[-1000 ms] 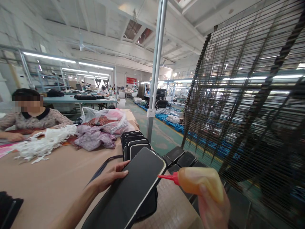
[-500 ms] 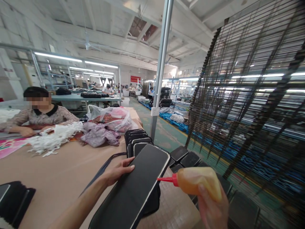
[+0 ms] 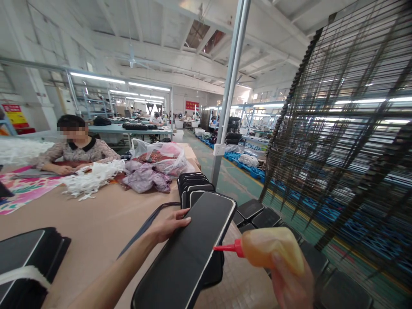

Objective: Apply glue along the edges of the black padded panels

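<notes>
My left hand (image 3: 170,225) grips the left edge of a long black padded panel (image 3: 189,240) with rounded corners, the thumb lying on its top face. A pale line runs along the panel's rim. My right hand (image 3: 291,274) is wrapped round a squeeze bottle (image 3: 272,249) of amber liquid, tipped on its side. Its red nozzle (image 3: 227,247) points left, with the tip at the panel's right edge. Under and behind the held panel stands a row of similar black panels (image 3: 195,182).
A tan-covered table (image 3: 106,219) carries white fabric strips (image 3: 93,176), a purple cloth bundle (image 3: 146,176) and a strapped black stack (image 3: 28,257). A person (image 3: 77,146) sits across at the left. More black panels (image 3: 265,218) lie at the right, below a wire rack (image 3: 337,128).
The nozzle tip has slid along the panel's right edge toward me. My view has turned slightly left, showing more of the strapped stack. Both hands keep their holds.
</notes>
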### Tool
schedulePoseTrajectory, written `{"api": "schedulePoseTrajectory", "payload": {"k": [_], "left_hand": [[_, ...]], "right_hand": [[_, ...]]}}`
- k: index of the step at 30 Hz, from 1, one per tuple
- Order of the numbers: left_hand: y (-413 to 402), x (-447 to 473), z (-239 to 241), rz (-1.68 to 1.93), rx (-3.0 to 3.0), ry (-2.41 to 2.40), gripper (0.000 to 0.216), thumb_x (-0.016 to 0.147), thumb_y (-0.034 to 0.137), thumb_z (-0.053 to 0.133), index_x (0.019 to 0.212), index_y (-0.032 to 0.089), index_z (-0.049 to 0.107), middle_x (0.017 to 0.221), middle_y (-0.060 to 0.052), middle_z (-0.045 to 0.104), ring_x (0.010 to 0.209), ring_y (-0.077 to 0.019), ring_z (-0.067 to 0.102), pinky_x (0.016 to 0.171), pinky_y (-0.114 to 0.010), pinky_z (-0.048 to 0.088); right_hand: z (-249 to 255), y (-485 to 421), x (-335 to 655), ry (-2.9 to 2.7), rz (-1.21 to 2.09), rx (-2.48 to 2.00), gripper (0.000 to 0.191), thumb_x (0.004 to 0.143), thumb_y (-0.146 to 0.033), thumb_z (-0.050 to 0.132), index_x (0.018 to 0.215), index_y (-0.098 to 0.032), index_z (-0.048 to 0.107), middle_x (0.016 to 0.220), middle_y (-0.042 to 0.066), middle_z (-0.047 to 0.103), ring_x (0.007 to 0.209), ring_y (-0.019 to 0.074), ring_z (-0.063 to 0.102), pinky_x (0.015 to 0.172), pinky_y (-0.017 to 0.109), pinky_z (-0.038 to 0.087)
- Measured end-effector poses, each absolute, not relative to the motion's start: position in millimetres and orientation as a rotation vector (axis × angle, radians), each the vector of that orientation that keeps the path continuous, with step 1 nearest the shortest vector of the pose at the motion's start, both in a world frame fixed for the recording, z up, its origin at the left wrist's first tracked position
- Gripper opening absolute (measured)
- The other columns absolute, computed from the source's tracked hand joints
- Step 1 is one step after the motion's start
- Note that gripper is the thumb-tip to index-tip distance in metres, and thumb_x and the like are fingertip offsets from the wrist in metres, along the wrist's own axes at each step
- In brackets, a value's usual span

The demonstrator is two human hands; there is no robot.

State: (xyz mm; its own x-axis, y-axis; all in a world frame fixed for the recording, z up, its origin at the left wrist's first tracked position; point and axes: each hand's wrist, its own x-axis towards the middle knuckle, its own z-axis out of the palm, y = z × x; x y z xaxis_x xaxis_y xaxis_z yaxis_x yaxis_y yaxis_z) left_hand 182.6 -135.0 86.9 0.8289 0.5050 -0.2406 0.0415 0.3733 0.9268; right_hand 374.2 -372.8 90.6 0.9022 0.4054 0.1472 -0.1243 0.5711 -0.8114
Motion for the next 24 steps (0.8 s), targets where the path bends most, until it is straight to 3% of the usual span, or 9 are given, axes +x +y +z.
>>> {"api": "schedulePoseTrajectory", "payload": {"k": [8,17,20,24], "left_hand": [[-138,176,91,0.376,1.084,0.665,0.086,0.055,0.033,0.085,0.132,0.015,0.05,0.106,-0.011,0.07,0.092,-0.0231,0.067,0.085,-0.033,0.05],[-136,167,90,0.369,1.083,0.589,0.064,0.057,0.033,0.083,0.115,0.015,0.063,0.102,-0.011,0.071,0.089,-0.0225,0.066,0.081,-0.032,0.05],[-134,166,89,0.377,1.09,0.58,0.062,0.057,0.034,0.083,0.114,0.016,0.064,0.101,-0.01,0.071,0.088,-0.0224,0.066,0.08,-0.032,0.05],[-131,163,85,0.384,1.101,0.572,0.062,0.058,0.035,0.082,0.115,0.017,0.063,0.101,-0.01,0.071,0.087,-0.0221,0.066,0.08,-0.033,0.05]], "right_hand": [[69,-369,380,-0.454,0.338,-0.96,0.051,0.055,-0.023,0.085,0.102,-0.019,0.064,0.091,0.005,0.068,0.08,0.0223,0.064,0.067,0.028,0.056],[62,-367,370,-0.551,0.434,-0.986,0.05,0.062,-0.027,0.082,0.106,-0.018,0.062,0.089,0.005,0.067,0.082,0.0209,0.063,0.071,0.025,0.053],[61,-366,365,-0.541,0.412,-1.042,0.05,0.062,-0.03,0.081,0.107,-0.017,0.062,0.087,0.005,0.066,0.08,0.0229,0.062,0.067,0.027,0.054],[62,-366,358,-0.517,0.471,-1.032,0.053,0.062,-0.029,0.082,0.109,-0.017,0.061,0.094,0.005,0.066,0.087,0.0224,0.062,0.075,0.027,0.052]]}}
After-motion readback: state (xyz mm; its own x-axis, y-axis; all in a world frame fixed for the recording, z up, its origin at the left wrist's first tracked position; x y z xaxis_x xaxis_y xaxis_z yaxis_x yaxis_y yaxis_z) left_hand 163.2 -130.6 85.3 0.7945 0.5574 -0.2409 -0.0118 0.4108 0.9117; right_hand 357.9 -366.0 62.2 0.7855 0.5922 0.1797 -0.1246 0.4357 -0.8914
